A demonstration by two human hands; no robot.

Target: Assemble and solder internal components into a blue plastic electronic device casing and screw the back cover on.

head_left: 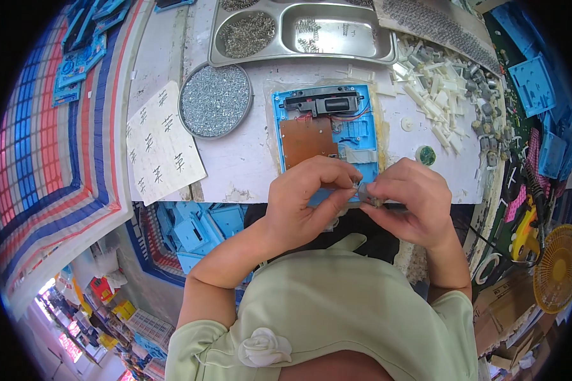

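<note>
A blue plastic housing (370, 130) lies on the white table in front of me. Inside it are a brown circuit board (305, 140), a black speaker module (327, 103) and thin red wires. Both hands meet at the housing's near edge. My left hand (308, 197) pinches with thumb and forefinger; whatever sits between the tips is too small to name. Close beside it, my right hand (413, 200) holds a small grey piece (365, 192) in its fingertips. The fingers cover the near part of the housing.
A round dish of small screws (215, 100) stands left of the housing, by a paper sheet (165, 143) with handwriting. Behind is a metal compartment tray (337, 54). White plastic parts (435, 95) and grey pieces lie at right, near a green roll (426, 155).
</note>
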